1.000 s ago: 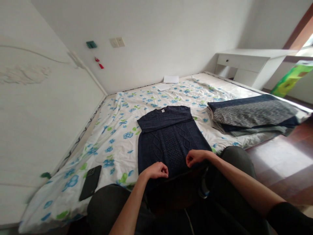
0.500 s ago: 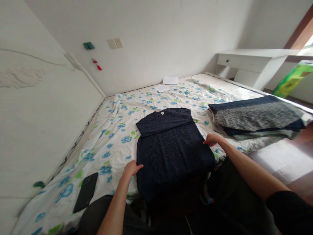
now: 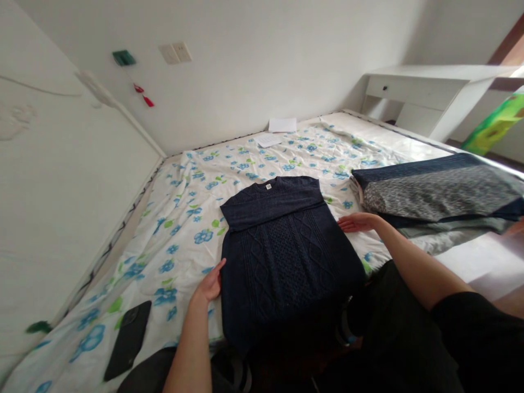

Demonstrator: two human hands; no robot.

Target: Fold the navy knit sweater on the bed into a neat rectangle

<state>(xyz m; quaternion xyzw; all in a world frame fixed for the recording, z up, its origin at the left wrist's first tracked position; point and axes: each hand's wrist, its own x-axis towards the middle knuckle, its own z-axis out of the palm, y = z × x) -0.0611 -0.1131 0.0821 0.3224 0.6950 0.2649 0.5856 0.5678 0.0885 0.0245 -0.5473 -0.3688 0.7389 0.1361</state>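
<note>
A dark navy cable-knit sweater [image 3: 286, 256] lies front up on the bed, its sleeves folded across the chest and a small white label at the neck. My left hand [image 3: 212, 281] is at the sweater's left edge, fingers stretched out, with part of them at or under the hem side. At the opposite edge, my right hand [image 3: 356, 222] lies open and flat, its fingertips touching the knit. The sweater's lower end runs down toward my lap, where it blends into dark shadow.
A floral sheet [image 3: 184, 218] covers the bed. Folded clothes [image 3: 438, 191] are stacked at the right. A black phone [image 3: 129, 339] lies at the left, and white papers [image 3: 282, 125] lie near the wall. A white desk [image 3: 426, 98] stands beyond the bed.
Both hands have gone from pinching the sweater's side edges to open fingers beside them. My right hand has shifted slightly up along the edge. The view has turned a little.
</note>
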